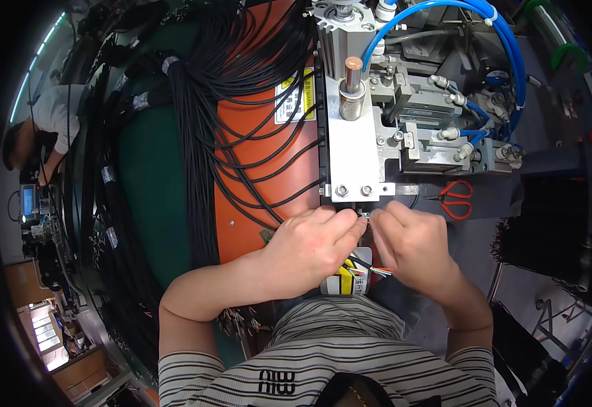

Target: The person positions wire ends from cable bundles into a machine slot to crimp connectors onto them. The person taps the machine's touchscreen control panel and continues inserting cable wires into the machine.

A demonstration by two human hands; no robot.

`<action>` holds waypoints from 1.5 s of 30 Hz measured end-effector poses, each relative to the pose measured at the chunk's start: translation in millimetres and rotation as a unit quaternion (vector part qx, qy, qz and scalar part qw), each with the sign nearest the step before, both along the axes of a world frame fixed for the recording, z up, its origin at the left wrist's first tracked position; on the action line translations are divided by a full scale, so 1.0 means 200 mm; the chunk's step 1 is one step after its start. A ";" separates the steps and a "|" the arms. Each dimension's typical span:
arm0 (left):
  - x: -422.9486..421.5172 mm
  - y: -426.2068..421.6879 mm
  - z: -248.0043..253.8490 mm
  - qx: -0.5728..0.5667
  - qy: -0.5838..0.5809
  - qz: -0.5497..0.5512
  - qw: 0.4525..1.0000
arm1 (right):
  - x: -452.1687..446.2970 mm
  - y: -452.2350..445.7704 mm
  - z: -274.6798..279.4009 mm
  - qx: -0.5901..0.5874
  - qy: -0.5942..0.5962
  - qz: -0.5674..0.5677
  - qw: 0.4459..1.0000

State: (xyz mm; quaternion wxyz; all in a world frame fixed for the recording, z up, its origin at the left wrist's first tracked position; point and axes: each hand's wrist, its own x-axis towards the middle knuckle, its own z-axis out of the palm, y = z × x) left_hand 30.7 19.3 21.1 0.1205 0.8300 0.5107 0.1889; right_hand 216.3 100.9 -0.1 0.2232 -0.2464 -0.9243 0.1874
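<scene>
My left hand [313, 244] is closed in a pinch just below the front end of the metal press block [352, 156]. Facing it, my right hand [411, 244] also has its fingers pinched together. Between the two sets of fingertips shows a tiny pale-blue and white piece [366, 215], too small to name. Under the hands, a black cable's stripped coloured wires [379, 271] fan out towards my right palm. Behind them is a yellow and white label [340, 281]. What each pinch encloses is hidden by the fingers.
Red-handled scissors [457, 200] lie right of the press. A thick bundle of black cables [198, 136] runs over the orange panel [262, 224] on the left. Blue air hoses [513, 61] arch above the pneumatic cylinders [431, 149]. Another person [55, 122] sits far left.
</scene>
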 end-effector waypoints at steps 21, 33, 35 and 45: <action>-0.02 -0.01 -0.03 0.027 -0.010 0.041 0.999 | -0.02 0.05 -0.08 -0.242 0.102 -0.033 0.964; -0.11 -0.11 -0.09 0.035 -0.062 0.152 0.986 | 0.04 -0.04 0.02 -0.297 0.146 -0.027 0.943; -0.09 -0.10 -0.09 0.044 -0.072 0.164 0.983 | 0.04 -0.08 0.04 -0.310 0.214 0.092 0.922; 0.01 -0.05 -0.04 0.038 -0.238 0.082 0.967 | 0.02 -0.08 0.00 -0.677 0.312 -0.075 0.662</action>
